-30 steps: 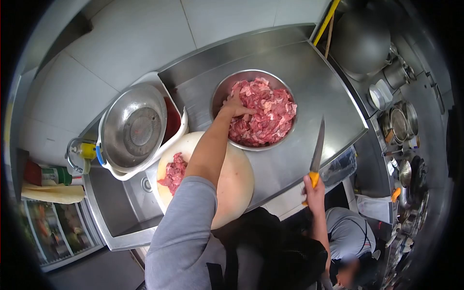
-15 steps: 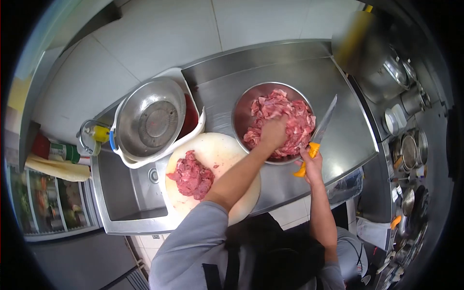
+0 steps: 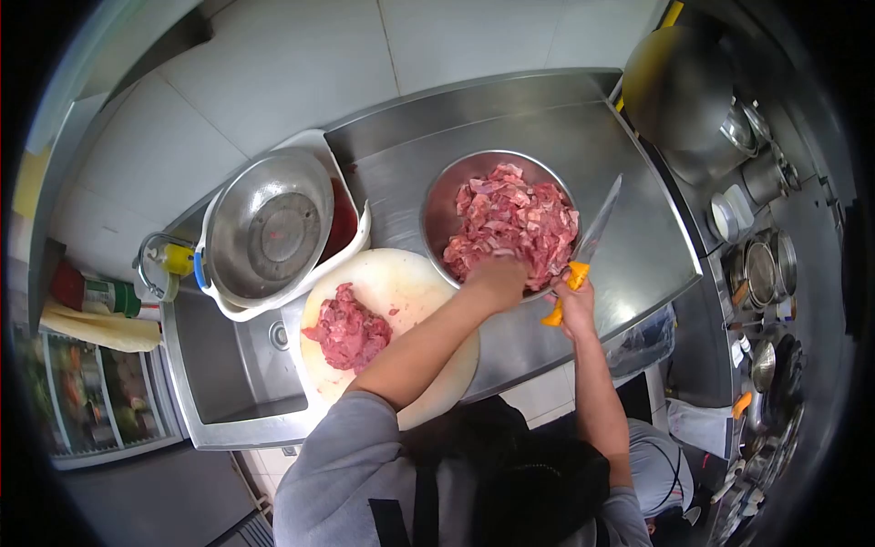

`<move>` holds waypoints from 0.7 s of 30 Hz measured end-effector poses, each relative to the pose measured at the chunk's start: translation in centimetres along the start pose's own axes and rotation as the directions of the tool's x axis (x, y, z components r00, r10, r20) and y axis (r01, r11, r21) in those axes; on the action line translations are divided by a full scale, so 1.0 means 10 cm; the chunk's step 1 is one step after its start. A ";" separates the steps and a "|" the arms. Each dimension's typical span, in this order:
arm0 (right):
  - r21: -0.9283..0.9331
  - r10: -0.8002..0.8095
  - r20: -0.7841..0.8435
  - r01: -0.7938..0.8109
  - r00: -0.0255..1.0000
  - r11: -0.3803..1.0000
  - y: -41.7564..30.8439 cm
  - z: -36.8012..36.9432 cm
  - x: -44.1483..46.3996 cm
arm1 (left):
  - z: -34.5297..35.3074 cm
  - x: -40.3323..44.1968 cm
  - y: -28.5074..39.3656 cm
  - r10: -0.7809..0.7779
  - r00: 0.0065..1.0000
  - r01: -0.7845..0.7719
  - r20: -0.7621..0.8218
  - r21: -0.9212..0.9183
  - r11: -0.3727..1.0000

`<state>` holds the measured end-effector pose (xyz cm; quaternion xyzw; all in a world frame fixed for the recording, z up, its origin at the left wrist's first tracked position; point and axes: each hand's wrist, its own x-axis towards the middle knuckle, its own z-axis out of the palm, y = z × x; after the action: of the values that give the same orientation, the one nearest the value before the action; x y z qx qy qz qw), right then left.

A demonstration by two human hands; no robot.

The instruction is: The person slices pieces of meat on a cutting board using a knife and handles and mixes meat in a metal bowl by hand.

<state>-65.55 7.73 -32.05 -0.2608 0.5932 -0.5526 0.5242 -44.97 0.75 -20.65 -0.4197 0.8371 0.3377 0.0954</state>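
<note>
A metal bowl (image 3: 436, 205) holds a heap of raw sliced meat (image 3: 518, 219). My left hand (image 3: 497, 284) reaches over the near rim into the meat, and its fingers are hidden there. Closed around the orange handle of a knife (image 3: 599, 221) is my right hand (image 3: 574, 305), at the bowl's right side; the blade points up and away, beside the rim. A second pile of raw meat (image 3: 349, 330) lies on a round white cutting board (image 3: 433, 365), under and left of my left forearm.
Left of the bowl, a metal strainer bowl (image 3: 269, 228) sits in a white tub (image 3: 355, 251) with red liquid. A sink (image 3: 246, 374) lies at the left of the steel counter (image 3: 638, 237). Pots and sieves (image 3: 761, 273) stand at the right; another person (image 3: 661, 465) is below.
My left hand has drawn back from the middle of the meat to the bowl's near edge. The knife stays in my right hand, and the whole view has shifted slightly.
</note>
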 end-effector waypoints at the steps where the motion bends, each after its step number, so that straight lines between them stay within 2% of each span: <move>1: 0.004 0.005 0.006 -0.005 1.000 1.000 0.03 -0.02 0.02 | -0.24 -0.10 0.07 -0.083 0.996 0.083 -0.020 -0.029 0.996; 2: 0.008 0.010 0.012 -0.010 1.000 1.000 0.05 -0.03 0.03 | -0.40 -0.12 0.06 -0.167 0.985 0.164 -0.037 -0.059 0.985; 3: 0.014 0.007 0.005 -0.007 1.000 1.000 0.03 -0.03 0.02 | -0.48 -0.05 -0.06 -0.161 0.986 0.159 -0.035 -0.052 0.986; 5: -0.010 0.002 -0.005 -0.002 1.000 1.000 0.02 0.00 -0.01 | -0.44 0.19 -0.39 -0.295 0.933 0.222 -0.208 -0.313 0.923; 6: -0.002 0.001 -0.015 -0.001 1.000 1.000 0.02 0.00 -0.02 | -0.22 0.35 -0.58 -0.287 0.936 0.218 -0.205 -0.303 0.928; 8: -0.038 -0.008 -0.021 0.007 1.000 0.999 0.02 0.00 0.00 | 0.23 0.65 -0.92 -0.220 0.933 0.181 -0.286 -0.157 0.971; 9: -0.035 -0.008 -0.023 0.007 1.000 0.999 0.01 -0.01 0.01 | 0.30 0.59 -0.77 -0.218 0.933 0.180 -0.285 -0.154 0.972; 11: -0.020 0.000 -0.029 0.000 1.000 1.000 0.05 0.02 0.01 | 0.51 0.53 -0.43 -0.294 0.953 0.290 -0.071 -0.065 0.955; 13: -0.010 0.006 -0.033 -0.006 0.999 1.000 0.10 0.01 -0.01 | 0.60 0.63 -0.43 -0.264 0.964 0.263 -0.004 -0.074 0.962; 17: -0.009 0.010 -0.046 -0.010 0.999 1.000 0.01 0.06 -0.02 | 0.67 0.79 -0.32 -0.294 0.953 0.294 -0.078 -0.016 0.956; 19: -0.007 0.006 -0.039 -0.006 0.999 1.000 0.02 0.05 -0.04 | 0.79 0.85 -0.28 -0.336 0.917 0.346 -0.216 0.007 0.938; 21: -0.009 -0.009 -0.028 0.009 1.000 1.000 -0.02 0.06 -0.05 | 0.76 0.82 -0.27 -0.342 0.904 0.358 -0.255 0.017 0.934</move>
<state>-64.88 7.88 -31.59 -0.2583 0.6018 -0.5558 0.5121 -49.03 -0.72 -31.38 -0.5986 0.7638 0.2332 0.0623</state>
